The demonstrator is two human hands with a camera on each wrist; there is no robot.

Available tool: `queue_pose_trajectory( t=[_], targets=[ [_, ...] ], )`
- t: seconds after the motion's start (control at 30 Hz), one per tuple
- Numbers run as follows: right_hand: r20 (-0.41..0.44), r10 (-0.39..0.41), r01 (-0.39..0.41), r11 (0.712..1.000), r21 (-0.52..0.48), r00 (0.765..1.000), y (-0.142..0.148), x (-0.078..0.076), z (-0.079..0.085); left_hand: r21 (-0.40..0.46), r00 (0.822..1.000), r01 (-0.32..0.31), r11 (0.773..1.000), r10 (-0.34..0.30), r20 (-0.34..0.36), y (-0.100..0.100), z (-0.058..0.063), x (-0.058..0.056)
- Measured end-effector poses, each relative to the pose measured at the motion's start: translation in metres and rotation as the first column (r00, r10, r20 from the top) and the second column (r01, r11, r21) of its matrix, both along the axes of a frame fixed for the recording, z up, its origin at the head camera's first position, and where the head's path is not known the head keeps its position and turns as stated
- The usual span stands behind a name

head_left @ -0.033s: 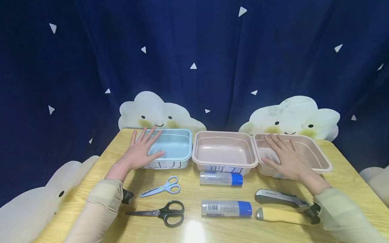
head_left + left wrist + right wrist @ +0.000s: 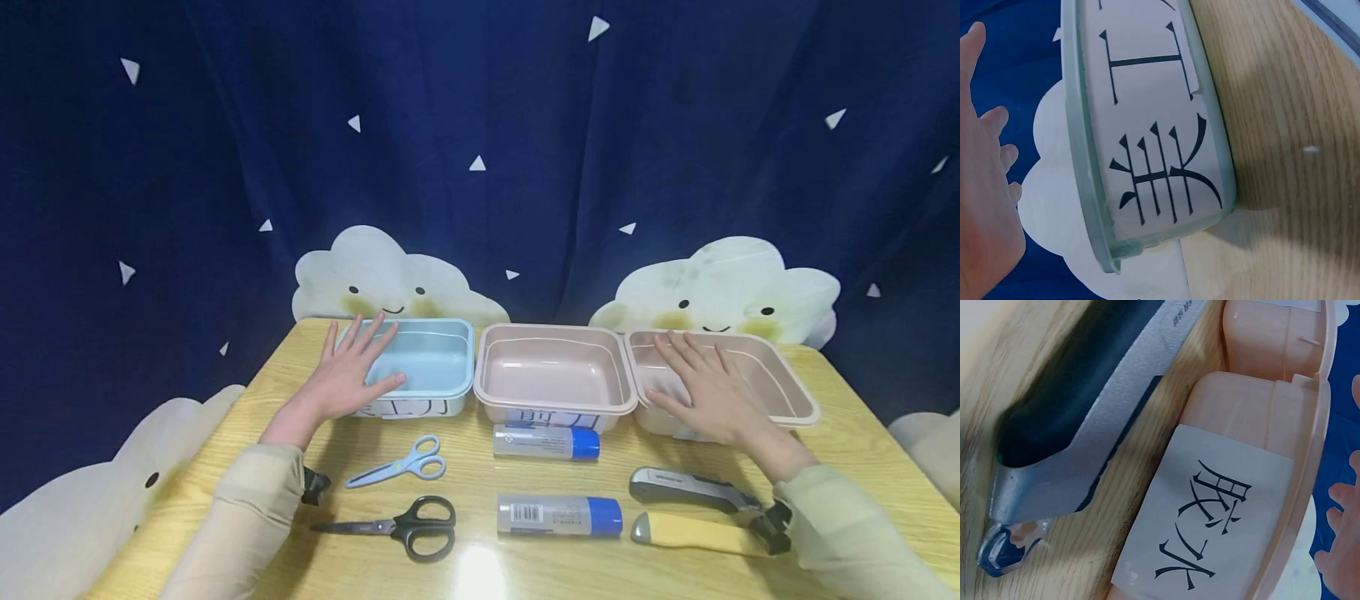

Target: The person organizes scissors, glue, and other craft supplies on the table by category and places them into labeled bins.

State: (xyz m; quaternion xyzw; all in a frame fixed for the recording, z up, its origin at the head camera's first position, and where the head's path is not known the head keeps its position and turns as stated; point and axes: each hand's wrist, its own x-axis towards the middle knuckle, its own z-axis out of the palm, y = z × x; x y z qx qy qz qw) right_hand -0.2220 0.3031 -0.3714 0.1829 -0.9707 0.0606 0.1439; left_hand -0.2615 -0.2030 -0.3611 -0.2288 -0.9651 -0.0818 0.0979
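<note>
My left hand [image 2: 341, 379] is held with fingers spread over the left side of a light blue plastic bin [image 2: 431, 393]. My right hand [image 2: 712, 400] spreads the same way over the right pink bin [image 2: 795, 400]. Neither hand holds anything. In the left wrist view the blue bin's front carries a paper label [image 2: 1147, 156] with dark characters. A similar label [image 2: 1210, 506] is on the right bin in the right wrist view. Below the right hand lie a grey-and-black utility knife [image 2: 686, 487] and a yellow one [image 2: 697, 532], both partly overlapped by the wrist strap.
Between the two bins stands another labelled pink bin [image 2: 555, 404]. Two blue-capped glue tubes [image 2: 536, 441] lie in front of it. Light blue scissors [image 2: 397, 468] and black-handled scissors [image 2: 401, 527] lie on the left of the wooden table [image 2: 555, 575]. A dark blue curtain [image 2: 480, 100] hangs behind.
</note>
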Motion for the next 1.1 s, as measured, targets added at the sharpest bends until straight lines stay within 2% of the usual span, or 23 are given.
queue_pose_trajectory(
  t=[0.43, 0.63, 0.83, 0.97, 1.1],
  targets=[
    [-0.014, 0.014, -0.014, 1.000, -0.020, 1.000, 0.004, 0.008, 0.004, 0.022, 1.000, 0.001, 1.000, -0.001, -0.004, -0.003, 0.000, -0.001],
    [-0.133, 0.069, -0.083, 0.991, -0.103, 0.989, 0.008, 0.014, 0.004, 0.057, 0.999, 0.011, 0.998, -0.009, -0.047, -0.002, 0.004, 0.003],
    [-0.248, 0.120, -0.164, 0.972, -0.166, 0.961, 0.010, 0.025, 0.001, 0.137, 1.000, -0.008, 0.990, 0.012, -0.029, -0.005, 0.005, 0.010],
    [-0.271, 0.139, -0.192, 0.965, -0.180, 0.953, 0.014, 0.035, 0.000, 0.205, 0.999, -0.047, 0.978, 0.050, -0.009, -0.010, 0.000, 0.013],
    [-0.277, 0.183, -0.226, 0.965, -0.130, 0.943, 0.018, 0.044, -0.003, 0.242, 0.997, -0.073, 0.967, 0.070, 0.020, -0.015, -0.006, 0.014]
  ],
)
